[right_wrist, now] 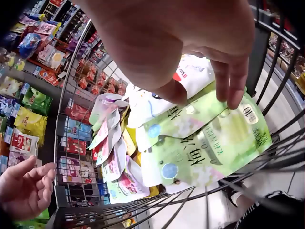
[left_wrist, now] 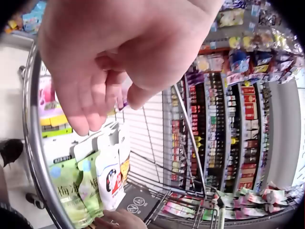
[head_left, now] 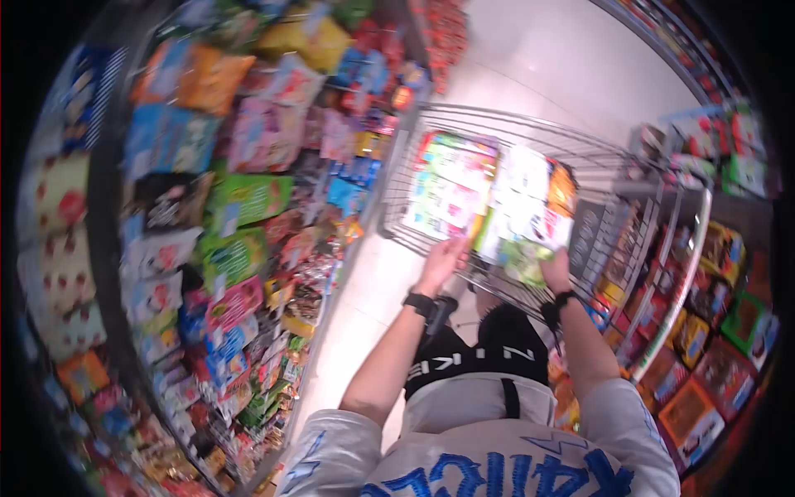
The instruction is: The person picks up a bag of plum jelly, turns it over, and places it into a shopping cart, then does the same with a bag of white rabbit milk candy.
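Note:
In the head view my left hand is at the cart's near side, close to the pale pink and green snack bags. Its fingers are loosely bent with nothing between them, as the left wrist view also shows. My right hand reaches over the light green bags, its fingertips on the upper part of the front bag and its thumb beside a white bag. These green bags overlap, leaning against white pouches. More pouches stand in a row beside them.
The wire shopping cart encloses the bags, with a dark panel at one end. Packed snack shelves run along the left, and boxed goods line the right. Pale floor extends beyond the cart.

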Tool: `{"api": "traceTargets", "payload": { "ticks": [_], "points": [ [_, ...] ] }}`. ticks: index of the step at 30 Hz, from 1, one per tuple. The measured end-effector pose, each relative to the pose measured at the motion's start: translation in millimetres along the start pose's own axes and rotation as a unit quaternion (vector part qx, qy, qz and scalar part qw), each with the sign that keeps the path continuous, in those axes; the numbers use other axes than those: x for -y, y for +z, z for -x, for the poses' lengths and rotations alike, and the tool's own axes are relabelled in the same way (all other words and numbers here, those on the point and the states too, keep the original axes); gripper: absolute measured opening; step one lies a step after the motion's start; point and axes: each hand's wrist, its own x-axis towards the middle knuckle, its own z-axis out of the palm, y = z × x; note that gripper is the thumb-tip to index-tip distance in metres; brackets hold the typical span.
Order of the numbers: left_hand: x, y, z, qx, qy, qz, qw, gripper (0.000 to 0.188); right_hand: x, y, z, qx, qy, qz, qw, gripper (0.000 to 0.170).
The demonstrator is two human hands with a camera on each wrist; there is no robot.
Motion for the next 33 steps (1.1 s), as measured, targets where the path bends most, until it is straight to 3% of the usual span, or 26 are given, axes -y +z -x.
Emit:
{"api": "traceTargets", "payload": {
  "ticks": [1, 2, 3, 4, 6, 9, 11, 13, 15, 17, 19, 21, 23, 25, 26, 28, 29, 31, 33],
  "points": [
    [15, -27, 5, 0.000, 0.055, 0.003, 0.998, 0.033, 20, -14, -1, 0.038, -0.035, -0.073, 0.996, 0.053],
    [12, -44, 27, -0.047, 0.061, 0.025, 0.997, 0.034, 16, 2, 1, 0.024, -0.027, -0.056, 0.998, 0.057],
    [13, -65, 47, -0.061, 0.072, 0.050, 0.994, 0.036, 66, -29, 12, 0.055, 0.025, -0.071, 0.996, 0.065],
    [15, -85, 68, -0.084, 0.066, 0.073, 0.992, 0.036, 60, -11, 13, 0.067, 0.019, -0.072, 0.995, 0.073],
    [30, -124, 105, -0.122, 0.078, 0.097, 0.985, 0.038, 96, -18, 26, 0.128, -0.020, -0.102, 0.986, 0.071],
    [61, -174, 168, -0.167, 0.093, 0.128, 0.973, 0.040, 165, -20, 60, 0.109, -0.001, -0.120, 0.987, 0.077],
    [91, -205, 202, -0.185, 0.090, 0.140, 0.968, 0.044, 211, -17, 86, 0.066, -0.044, -0.097, 0.992, 0.077],
    [119, -233, 234, -0.206, 0.075, 0.155, 0.963, 0.038, 259, -8, 113, 0.092, -0.036, -0.199, 0.975, 0.073],
    [145, -257, 259, -0.234, 0.083, 0.169, 0.954, 0.036, 301, 11, 142, 0.146, -0.071, -0.305, 0.938, 0.070],
    [159, -277, 280, -0.262, 0.107, 0.204, 0.937, 0.034, 339, 29, 162, 0.153, -0.213, -0.234, 0.936, 0.070],
    [157, -293, 303, -0.266, 0.132, 0.223, 0.928, 0.033, 398, 22, 196, 0.187, -0.240, -0.218, 0.927, 0.069],
    [150, -306, 325, -0.285, 0.176, 0.259, 0.906, 0.032, 439, 35, 208, 0.299, -0.207, -0.287, 0.886, 0.066],
    [145, -321, 340, -0.287, 0.204, 0.282, 0.892, 0.031, 512, -9, 254, 0.316, -0.219, -0.286, 0.878, 0.060],
    [134, -332, 357, -0.302, 0.240, 0.322, 0.864, 0.030, 558, -18, 270, 0.413, -0.196, -0.295, 0.839, 0.053],
    [129, -338, 363, -0.304, 0.256, 0.331, 0.856, 0.031, 574, -12, 270, 0.415, -0.202, -0.290, 0.838, 0.053],
    [116, -348, 378, -0.310, 0.275, 0.344, 0.843, 0.032, 602, 3, 272, 0.419, -0.314, -0.280, 0.804, 0.047],
    [111, -354, 382, -0.313, 0.291, 0.350, 0.833, 0.032, 616, 7, 275, 0.422, -0.319, -0.277, 0.802, 0.047],
    [99, -366, 389, -0.322, 0.304, 0.357, 0.823, 0.034, 646, 16, 284, 0.469, -0.338, -0.333, 0.745, 0.043],
    [81, -380, 396, -0.330, 0.329, 0.366, 0.806, 0.031, 683, 6, 301, 0.477, -0.340, -0.317, 0.746, 0.042]
  ]
}}
